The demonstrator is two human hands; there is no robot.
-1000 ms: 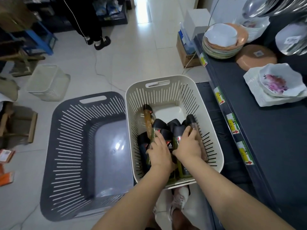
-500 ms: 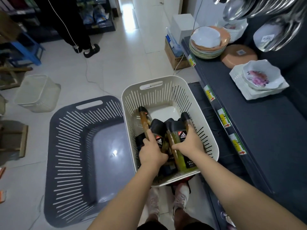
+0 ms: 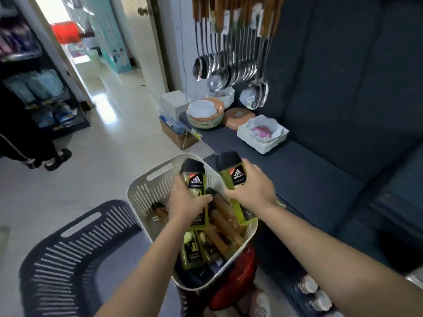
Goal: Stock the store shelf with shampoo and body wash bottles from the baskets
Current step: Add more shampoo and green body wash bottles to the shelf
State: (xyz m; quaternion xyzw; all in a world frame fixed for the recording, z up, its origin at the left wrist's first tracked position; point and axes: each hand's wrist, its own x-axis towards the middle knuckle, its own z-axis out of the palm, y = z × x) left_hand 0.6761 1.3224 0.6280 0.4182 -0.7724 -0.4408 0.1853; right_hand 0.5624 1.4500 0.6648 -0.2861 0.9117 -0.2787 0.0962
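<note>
Left hand [image 3: 186, 202]: fingers curled round green adidas body wash bottle [image 3: 196, 180]. Right hand [image 3: 251, 188]: gripping second adidas bottle [image 3: 238, 175]. Both above white slatted basket [image 3: 142, 187]; dark shelf [image 3: 302, 175] right.

Daylight glares through the doorway [image 3: 57, 10]; frame motion-blurred, edges warped.

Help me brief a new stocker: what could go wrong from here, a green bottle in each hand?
The left hand grips the left bottle, the right hand the right bottle, single-handed; a slip could drop either onto the bottles in the white basket.
The dark shelf holds a flowered bowl on stacked plates; a bottle set down nearby might knock it.
</note>
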